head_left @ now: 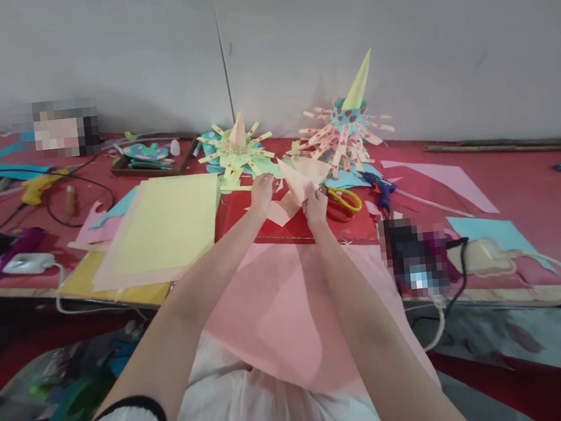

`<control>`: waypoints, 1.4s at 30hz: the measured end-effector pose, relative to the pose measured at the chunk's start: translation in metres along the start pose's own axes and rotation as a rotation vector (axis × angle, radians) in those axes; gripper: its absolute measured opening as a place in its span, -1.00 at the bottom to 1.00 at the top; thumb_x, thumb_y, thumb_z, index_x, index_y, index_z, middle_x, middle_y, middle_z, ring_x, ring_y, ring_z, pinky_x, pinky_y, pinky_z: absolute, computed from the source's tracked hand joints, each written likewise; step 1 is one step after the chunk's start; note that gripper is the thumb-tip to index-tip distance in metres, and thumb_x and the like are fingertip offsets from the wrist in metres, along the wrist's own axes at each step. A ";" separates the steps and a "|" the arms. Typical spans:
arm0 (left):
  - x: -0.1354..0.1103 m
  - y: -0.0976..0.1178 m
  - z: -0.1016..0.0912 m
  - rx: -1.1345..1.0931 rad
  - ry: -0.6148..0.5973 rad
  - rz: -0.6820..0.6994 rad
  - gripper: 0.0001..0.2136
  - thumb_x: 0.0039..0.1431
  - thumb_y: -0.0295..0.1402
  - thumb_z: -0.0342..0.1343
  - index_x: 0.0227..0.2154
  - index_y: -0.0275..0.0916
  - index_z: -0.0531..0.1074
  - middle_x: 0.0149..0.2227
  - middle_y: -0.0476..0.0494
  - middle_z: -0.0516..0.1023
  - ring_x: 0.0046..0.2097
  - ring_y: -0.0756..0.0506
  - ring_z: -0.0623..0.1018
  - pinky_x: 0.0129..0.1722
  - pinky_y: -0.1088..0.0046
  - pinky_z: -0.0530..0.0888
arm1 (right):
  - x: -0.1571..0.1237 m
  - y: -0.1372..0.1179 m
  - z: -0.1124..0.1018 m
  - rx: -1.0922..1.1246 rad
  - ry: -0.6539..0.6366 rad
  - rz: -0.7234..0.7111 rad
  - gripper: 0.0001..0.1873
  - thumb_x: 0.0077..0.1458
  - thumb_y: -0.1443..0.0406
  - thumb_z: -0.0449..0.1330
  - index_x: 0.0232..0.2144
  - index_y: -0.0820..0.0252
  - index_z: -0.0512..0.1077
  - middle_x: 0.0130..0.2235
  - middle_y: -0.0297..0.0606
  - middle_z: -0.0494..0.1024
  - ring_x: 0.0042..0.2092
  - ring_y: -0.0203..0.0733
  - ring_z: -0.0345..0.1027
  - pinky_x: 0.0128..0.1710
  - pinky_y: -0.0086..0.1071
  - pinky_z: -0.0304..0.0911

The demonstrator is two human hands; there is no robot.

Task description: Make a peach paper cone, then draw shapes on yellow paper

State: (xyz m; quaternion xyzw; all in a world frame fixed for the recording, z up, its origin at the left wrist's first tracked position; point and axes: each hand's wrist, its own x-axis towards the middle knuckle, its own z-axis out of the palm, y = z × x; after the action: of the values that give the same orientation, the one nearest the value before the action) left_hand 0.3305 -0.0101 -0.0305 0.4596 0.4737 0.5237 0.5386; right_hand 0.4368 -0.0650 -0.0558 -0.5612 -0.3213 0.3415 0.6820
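Table [548, 208]: red, running beneath and well beyond the fingers of my left hand [262, 196] and right hand [316, 207].
Pink sheet [270, 304]: broad, below both sets of fingers, spread across the lap.
Yellow paper [177, 220]: stacked sheets, left of the left fingers.
Red board [234, 218]: flat, underneath the fingers.
Tall paper hat [346, 118]: yellow spike, heart-patterned band, beyond the right fingers and rightward.
Short paper hat [237, 148]: peach spike, beyond the left fingers.
Peach paper cone [295, 181]: in my grip between the two hands, point tilted up and left.
Right fingers: pinched on the cone's lower right edge.
Left fingers: curled, left of the cone; I cannot tell whether they grip anything.
Glue gun [383, 188]: blue, right of the right fingers, past the scissors.
Scissors [348, 194]: yellow handles, just right of the right fingers; blades mostly hidden from me.
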 end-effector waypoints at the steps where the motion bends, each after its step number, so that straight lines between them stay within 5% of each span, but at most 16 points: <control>1: -0.006 -0.001 -0.004 0.013 0.000 0.023 -0.88 0.08 -0.35 0.01 -0.31 -0.24 0.33 -0.28 -0.12 0.48 -0.22 -0.04 0.50 -0.20 0.41 0.42 | 0.000 0.000 0.000 0.004 0.003 0.003 -0.50 0.03 0.01 0.02 -0.76 0.13 0.01 -0.85 -0.57 0.01 -0.80 -0.51 -0.12 -0.82 -0.55 -0.16; 10: -0.033 -0.006 -0.027 0.180 0.012 0.289 -0.84 0.08 -0.27 0.03 -0.29 -0.20 0.30 -0.21 -0.12 0.45 -0.22 -0.03 0.49 -0.25 0.44 0.42 | 0.002 0.003 0.000 0.000 0.021 0.031 -0.50 0.00 -0.05 0.01 -0.74 0.14 0.08 -0.88 -0.56 0.05 -0.84 -0.49 -0.15 -0.86 -0.54 -0.24; 16: -0.033 -0.016 -0.016 0.117 -0.127 0.104 -0.74 0.05 -0.21 0.06 -0.25 -0.24 0.26 -0.25 -0.17 0.44 -0.34 -0.04 0.51 -0.41 0.43 0.46 | -0.006 -0.001 0.006 0.140 -0.120 0.014 -0.46 -0.01 -0.08 0.00 -0.76 0.17 0.13 -0.86 -0.51 0.12 -0.81 -0.48 -0.11 -0.84 -0.53 -0.23; 22: -0.033 -0.022 -0.012 -0.012 -0.298 0.151 -0.61 -0.05 -0.20 0.15 -0.17 -0.24 0.24 -0.15 -0.23 0.47 -0.08 -0.14 0.47 -0.17 0.33 0.44 | -0.013 -0.003 0.005 0.112 -0.294 0.057 -0.47 -0.05 -0.10 0.05 -0.76 0.17 0.19 -0.84 -0.46 0.20 -0.80 -0.46 -0.05 -0.81 -0.51 -0.21; 27: -0.031 -0.019 -0.012 -0.040 -0.360 0.166 -0.54 -0.16 -0.20 0.22 -0.20 -0.25 0.25 -0.12 -0.26 0.47 -0.06 -0.16 0.46 -0.06 0.25 0.38 | -0.012 -0.002 0.002 0.118 -0.350 0.082 -0.47 -0.06 -0.09 0.06 -0.78 0.15 0.14 -0.86 -0.51 0.11 -0.80 -0.47 -0.11 -0.77 -0.49 -0.15; 42: -0.039 -0.015 -0.014 0.080 -0.291 0.101 -0.52 -0.21 -0.18 0.25 -0.20 -0.27 0.32 -0.16 -0.24 0.51 -0.10 -0.20 0.48 -0.13 0.23 0.43 | -0.011 -0.007 -0.001 0.215 -0.431 0.134 -0.43 -0.05 -0.08 0.07 -0.82 0.13 0.04 -0.88 -0.55 0.00 -0.79 -0.47 -0.19 -0.75 -0.48 -0.15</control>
State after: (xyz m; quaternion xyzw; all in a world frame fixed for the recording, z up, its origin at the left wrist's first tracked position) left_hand 0.3187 -0.0493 -0.0456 0.5749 0.3873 0.4587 0.5559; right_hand 0.4326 -0.0756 -0.0501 -0.4196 -0.3834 0.5300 0.6293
